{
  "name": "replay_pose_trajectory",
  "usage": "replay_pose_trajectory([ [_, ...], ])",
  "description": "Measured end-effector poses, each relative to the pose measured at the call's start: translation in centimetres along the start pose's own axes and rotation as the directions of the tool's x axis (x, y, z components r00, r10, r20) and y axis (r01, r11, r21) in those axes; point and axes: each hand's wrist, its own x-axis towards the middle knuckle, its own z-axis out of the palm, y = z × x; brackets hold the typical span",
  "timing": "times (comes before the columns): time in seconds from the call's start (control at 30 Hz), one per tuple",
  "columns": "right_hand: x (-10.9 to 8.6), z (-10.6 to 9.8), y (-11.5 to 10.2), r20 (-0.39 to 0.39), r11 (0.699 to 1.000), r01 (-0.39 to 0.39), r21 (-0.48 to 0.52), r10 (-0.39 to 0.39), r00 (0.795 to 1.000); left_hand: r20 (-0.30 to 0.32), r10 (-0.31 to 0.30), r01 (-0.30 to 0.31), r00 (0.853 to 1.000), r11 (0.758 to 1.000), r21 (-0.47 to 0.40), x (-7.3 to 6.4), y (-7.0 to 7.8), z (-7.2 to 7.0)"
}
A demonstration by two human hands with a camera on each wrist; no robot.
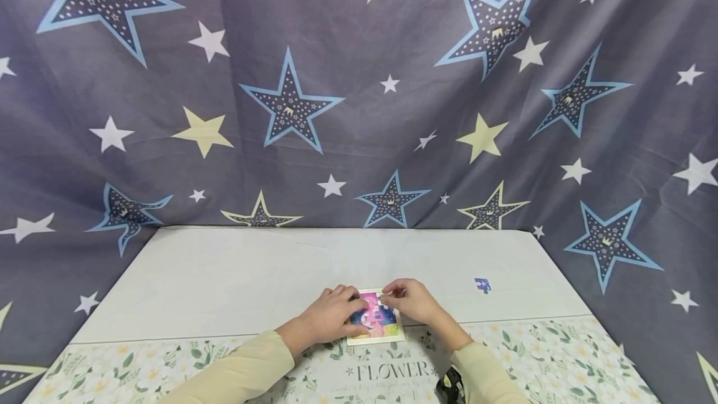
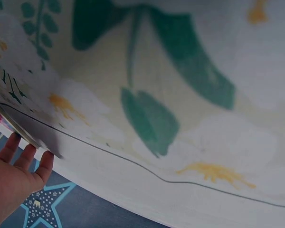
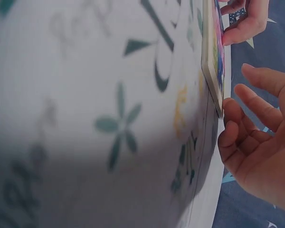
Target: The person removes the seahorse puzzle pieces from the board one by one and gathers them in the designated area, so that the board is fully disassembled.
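Note:
A small framed jigsaw puzzle (image 1: 374, 317) with a pink figure on a dark blue ground lies at the table's near middle. My left hand (image 1: 332, 314) rests over its left side, fingertips on the picture and frame. In the left wrist view the fingers of that hand (image 2: 20, 173) spread along the board's edge. At the puzzle's upper right my right hand (image 1: 413, 301) touches the picture with its fingertips. Its fingers (image 3: 254, 97) are loosely bent in the right wrist view, and I see no piece between them. A loose purple-blue jigsaw piece (image 1: 482, 285) lies farther right.
The white tabletop (image 1: 235, 279) carries a floral cloth (image 1: 538, 354) with the word FLOWER along its near side. A dark patterned object (image 1: 450, 386) sits by the right sleeve. A star-printed curtain (image 1: 359, 161) hangs behind the table and at its sides.

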Motion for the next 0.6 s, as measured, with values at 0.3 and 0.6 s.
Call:
replay_pose_trajectory([
  [0.3, 0.2, 0.8, -0.5, -0.022, 0.995, 0.010, -0.102, -0.013, 1.000, -0.004, 0.000, 0.000, 1.000, 1.000, 0.016, 0.1, 0.1, 0.1],
  [0.6, 0.2, 1.2, -1.2, -0.030, 0.981, -0.043, -0.190, 0.038, 0.999, -0.013, 0.004, -0.003, 1.000, 0.999, 0.040, -0.1, 0.1, 0.0],
])
